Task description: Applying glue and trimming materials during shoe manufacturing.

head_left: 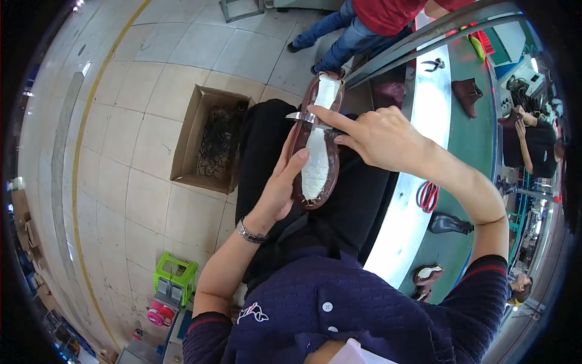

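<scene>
Sole up across my lap lies a brown shoe (317,167), its underside whitish along the middle and brown at the edges. My left hand (282,185) grips it from the left side, thumb pressed against the sole and fingers partly hidden beneath. In my right hand (383,136) is a knife (299,116) with a short, shiny metal blade. The blade crosses the narrow middle of the shoe, and my right index finger stretches along it. Most of the handle is hidden in my grasp.
On the floor left of my legs stands a cardboard box (186,136) holding dark, stringy scraps. To my right, a metal ledge (405,233) borders a green belt (451,151) carrying several shoes, pincers (434,65) and a red-handled tool (428,198). A green stool (174,276) stands lower left; a person in red is ahead.
</scene>
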Demonstrator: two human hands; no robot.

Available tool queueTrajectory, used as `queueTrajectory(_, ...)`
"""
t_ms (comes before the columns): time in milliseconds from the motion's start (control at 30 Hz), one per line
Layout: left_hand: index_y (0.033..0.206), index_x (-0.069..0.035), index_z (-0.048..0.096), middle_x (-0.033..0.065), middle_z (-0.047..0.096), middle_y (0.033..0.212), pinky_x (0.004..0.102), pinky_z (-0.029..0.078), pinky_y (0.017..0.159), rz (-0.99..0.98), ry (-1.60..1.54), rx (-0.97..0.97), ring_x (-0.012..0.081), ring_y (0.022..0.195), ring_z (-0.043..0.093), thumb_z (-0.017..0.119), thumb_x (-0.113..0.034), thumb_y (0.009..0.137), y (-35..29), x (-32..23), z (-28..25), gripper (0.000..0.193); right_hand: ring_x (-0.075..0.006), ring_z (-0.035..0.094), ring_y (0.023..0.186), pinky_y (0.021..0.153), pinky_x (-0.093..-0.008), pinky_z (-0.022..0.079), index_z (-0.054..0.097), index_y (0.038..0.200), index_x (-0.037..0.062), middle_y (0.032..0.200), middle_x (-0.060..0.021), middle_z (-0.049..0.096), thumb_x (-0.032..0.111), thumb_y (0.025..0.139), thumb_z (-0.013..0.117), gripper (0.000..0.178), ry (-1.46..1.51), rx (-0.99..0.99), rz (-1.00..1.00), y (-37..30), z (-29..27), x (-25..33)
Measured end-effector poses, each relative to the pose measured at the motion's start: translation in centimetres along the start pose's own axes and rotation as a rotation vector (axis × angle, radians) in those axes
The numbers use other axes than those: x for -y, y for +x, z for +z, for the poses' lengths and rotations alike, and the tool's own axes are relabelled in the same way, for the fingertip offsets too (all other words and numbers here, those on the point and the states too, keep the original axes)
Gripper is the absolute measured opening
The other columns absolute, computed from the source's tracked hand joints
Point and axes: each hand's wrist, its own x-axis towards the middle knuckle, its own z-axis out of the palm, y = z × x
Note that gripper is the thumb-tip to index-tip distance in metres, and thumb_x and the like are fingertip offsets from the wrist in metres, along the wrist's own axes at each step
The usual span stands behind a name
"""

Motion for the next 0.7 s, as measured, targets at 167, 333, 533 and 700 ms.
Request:
queueTrajectory(167, 0.149, -0.006, 0.023, 0.0064, 0.047, 0.133, 0.0290, 0.040, 0.101, 0.105, 0.059, -0.041, 0.0128, 0.120, 0.047, 0.060, -0.019, 0.095, -0.4, 0.1, 0.7, 0.067, -0.0307, 0.060, 0.050, 0.045, -0.0389, 0.047, 0.027, 0.149, 0.0246, 0.073, -0.0118, 0.066, 0.018, 0.090, 0.060, 0.067, 0.320, -0.286, -0.137, -2.2, -0.5, 2.2)
queueTrajectory(333, 0.146, -0.011, 0.024, 0.0039, 0.051, 0.123, 0.0294, 0.047, 0.093, -0.076, 0.189, 0.025, 0.0129, 0.112, 0.054, 0.075, 0.005, 0.076, -0.5, -0.1, 0.3, 0.089, -0.0221, 0.061, 0.045, 0.044, -0.0342, 0.049, 0.025, 0.151, 0.0240, 0.057, -0.0084, 0.059, 0.013, 0.085, 0.059, 0.075, -0.039, -0.010, -0.053, -1.9, 1.4, 2.6)
queueTrajectory(533, 0.152, -0.017, 0.002, 0.0079, 0.042, 0.134, 0.0311, 0.049, 0.094, -0.223, 0.124, 0.037, 0.0165, 0.118, 0.050, 0.074, 0.007, 0.075, -0.7, -0.3, 0.2, 0.109, -0.0195, 0.060, 0.044, 0.037, -0.0297, 0.045, 0.018, 0.152, 0.0245, 0.058, -0.0071, 0.060, 0.010, 0.081, 0.059, 0.084, 0.203, -0.332, -0.220, -3.5, 2.5, 3.5)
queueTrajectory(700, 0.153, -0.017, 0.003, 0.0090, 0.042, 0.137, 0.0300, 0.050, 0.093, -0.162, 0.248, 0.119, 0.0174, 0.118, 0.051, 0.075, 0.006, 0.075, -0.5, 0.0, -1.3, 0.108, -0.0184, 0.053, 0.038, 0.035, -0.0320, 0.041, 0.027, 0.151, 0.0238, 0.056, -0.0065, 0.054, 0.012, 0.087, 0.057, 0.072, -0.056, -0.074, -0.127, -3.2, 2.3, 3.8)
